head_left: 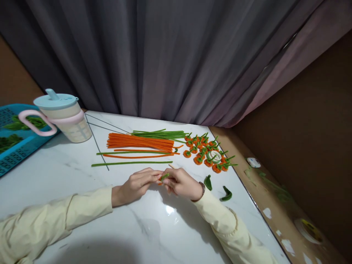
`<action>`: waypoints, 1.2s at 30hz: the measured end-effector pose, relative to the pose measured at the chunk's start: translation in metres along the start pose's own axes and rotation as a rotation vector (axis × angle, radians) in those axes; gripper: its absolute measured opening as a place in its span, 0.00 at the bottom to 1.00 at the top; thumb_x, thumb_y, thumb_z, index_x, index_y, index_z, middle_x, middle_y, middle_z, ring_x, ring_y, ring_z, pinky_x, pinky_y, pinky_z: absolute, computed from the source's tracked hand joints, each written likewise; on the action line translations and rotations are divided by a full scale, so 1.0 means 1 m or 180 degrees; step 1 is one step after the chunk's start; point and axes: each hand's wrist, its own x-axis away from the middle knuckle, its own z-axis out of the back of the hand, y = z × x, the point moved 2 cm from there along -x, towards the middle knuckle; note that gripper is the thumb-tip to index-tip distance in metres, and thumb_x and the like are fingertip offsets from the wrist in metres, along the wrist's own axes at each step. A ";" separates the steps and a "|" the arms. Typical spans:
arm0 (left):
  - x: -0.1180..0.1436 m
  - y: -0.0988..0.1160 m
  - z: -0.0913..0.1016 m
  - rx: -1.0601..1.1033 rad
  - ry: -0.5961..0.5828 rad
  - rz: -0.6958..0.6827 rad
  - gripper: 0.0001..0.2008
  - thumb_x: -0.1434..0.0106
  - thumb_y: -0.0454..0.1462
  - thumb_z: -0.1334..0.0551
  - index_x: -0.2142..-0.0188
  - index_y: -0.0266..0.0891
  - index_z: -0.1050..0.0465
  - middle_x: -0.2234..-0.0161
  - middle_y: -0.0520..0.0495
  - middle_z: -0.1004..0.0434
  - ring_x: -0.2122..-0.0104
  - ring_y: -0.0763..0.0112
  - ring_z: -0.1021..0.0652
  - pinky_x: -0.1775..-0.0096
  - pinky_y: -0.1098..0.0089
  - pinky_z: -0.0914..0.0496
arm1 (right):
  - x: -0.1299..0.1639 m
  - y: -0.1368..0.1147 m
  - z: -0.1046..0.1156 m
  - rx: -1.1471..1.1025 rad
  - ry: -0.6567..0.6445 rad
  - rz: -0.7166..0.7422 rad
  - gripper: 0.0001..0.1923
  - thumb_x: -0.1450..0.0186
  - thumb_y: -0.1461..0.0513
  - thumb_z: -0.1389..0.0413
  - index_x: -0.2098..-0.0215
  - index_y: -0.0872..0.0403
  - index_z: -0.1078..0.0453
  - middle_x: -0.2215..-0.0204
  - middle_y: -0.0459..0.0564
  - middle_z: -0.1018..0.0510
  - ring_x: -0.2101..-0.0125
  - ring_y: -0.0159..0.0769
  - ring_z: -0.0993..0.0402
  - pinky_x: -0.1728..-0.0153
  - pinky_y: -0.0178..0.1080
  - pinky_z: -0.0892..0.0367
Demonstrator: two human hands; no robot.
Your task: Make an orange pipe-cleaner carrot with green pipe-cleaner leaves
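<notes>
Marble-patterned white tabletop (68,183) fills most of the view, backed by a heavy grey curtain (165,55). At its far left sits a blue plastic tray (16,146) with green pieces in it, and beside that a cream lidded cup with a pink loop handle (64,117). Further along lie a bundle of straight orange pipe cleaners (140,142) and a bundle of green pipe cleaners (159,134), then a cluster of small orange coiled flowers with green stems (206,152) around a roll of tape (214,156).

Nearer, both cream-sleeved arms meet mid-table. The left hand (137,184) is pinched at the fingertips, and the right hand (180,182) is curled closed; together they hold a small green and orange pipe-cleaner piece (164,177) between them, just above the tabletop. A pale stick end pokes up behind the right hand; what it is I cannot tell.

That piece looks featherlight, fuzzy and easily bent, so I would judge a fingertip pinch close to the twist best.
</notes>
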 end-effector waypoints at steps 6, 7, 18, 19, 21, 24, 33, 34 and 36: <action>-0.005 0.002 -0.002 0.0356 0.0084 0.0850 0.09 0.36 0.38 0.43 0.63 0.39 0.24 0.62 0.41 0.20 0.63 0.64 0.21 0.60 0.65 0.27 | 0.001 -0.008 0.004 0.0730 0.0279 0.0235 0.08 0.43 0.72 0.51 0.76 0.54 0.37 0.87 0.40 0.31 0.83 0.28 0.36 0.73 0.32 0.39; -0.007 0.002 -0.002 0.0492 0.0133 0.1286 0.11 0.36 0.41 0.42 0.62 0.38 0.24 0.61 0.42 0.20 0.63 0.65 0.22 0.61 0.67 0.27 | 0.001 -0.009 0.005 0.0792 0.0277 0.0249 0.08 0.43 0.72 0.51 0.76 0.54 0.37 0.87 0.40 0.31 0.83 0.28 0.36 0.73 0.32 0.39; -0.011 -0.004 -0.010 0.2558 -0.0388 0.2944 0.17 0.39 0.45 0.39 0.56 0.35 0.26 0.63 0.41 0.23 0.71 0.70 0.23 0.70 0.71 0.28 | 0.002 -0.010 0.013 0.1016 0.0413 0.0448 0.03 0.41 0.68 0.47 0.72 0.55 0.33 0.81 0.45 0.26 0.83 0.27 0.37 0.77 0.30 0.41; -0.011 -0.004 -0.010 0.2586 -0.0323 0.2951 0.17 0.39 0.45 0.38 0.57 0.35 0.26 0.63 0.42 0.23 0.70 0.70 0.24 0.69 0.71 0.28 | 0.003 -0.009 0.013 0.1008 0.0441 0.0466 0.03 0.41 0.67 0.47 0.71 0.55 0.33 0.79 0.46 0.24 0.82 0.28 0.35 0.77 0.30 0.40; -0.011 -0.003 -0.010 0.2613 -0.0210 0.2977 0.16 0.39 0.44 0.38 0.57 0.36 0.27 0.62 0.42 0.24 0.70 0.71 0.24 0.68 0.71 0.27 | 0.003 -0.008 0.013 0.1008 0.0475 0.0520 0.02 0.40 0.67 0.47 0.69 0.55 0.33 0.77 0.48 0.23 0.79 0.30 0.31 0.75 0.31 0.39; -0.012 -0.003 -0.009 0.2599 -0.0137 0.3010 0.15 0.40 0.44 0.38 0.59 0.36 0.26 0.63 0.43 0.24 0.70 0.71 0.24 0.67 0.71 0.27 | 0.003 -0.006 0.013 0.1116 0.0548 0.0612 0.02 0.40 0.66 0.47 0.68 0.54 0.33 0.77 0.47 0.24 0.78 0.30 0.31 0.74 0.31 0.38; -0.009 -0.005 -0.011 0.2433 -0.0261 0.2991 0.17 0.38 0.45 0.39 0.59 0.33 0.24 0.64 0.40 0.21 0.68 0.68 0.22 0.61 0.67 0.27 | -0.001 0.001 0.013 0.1331 0.0614 0.0694 0.06 0.40 0.68 0.46 0.73 0.54 0.36 0.82 0.41 0.33 0.82 0.26 0.40 0.77 0.29 0.45; -0.009 -0.006 -0.011 0.2430 -0.0273 0.3007 0.17 0.38 0.45 0.39 0.59 0.33 0.24 0.64 0.40 0.21 0.67 0.67 0.21 0.60 0.66 0.27 | -0.001 0.002 0.013 0.1354 0.0586 0.0700 0.06 0.40 0.68 0.46 0.73 0.54 0.37 0.82 0.41 0.32 0.81 0.26 0.40 0.77 0.29 0.45; -0.007 -0.007 -0.012 0.2426 -0.0291 0.3037 0.18 0.39 0.45 0.39 0.58 0.33 0.24 0.64 0.40 0.21 0.65 0.65 0.21 0.58 0.65 0.27 | -0.002 0.003 0.012 0.1422 0.0523 0.0732 0.07 0.40 0.68 0.46 0.75 0.54 0.38 0.81 0.42 0.32 0.81 0.27 0.39 0.77 0.30 0.45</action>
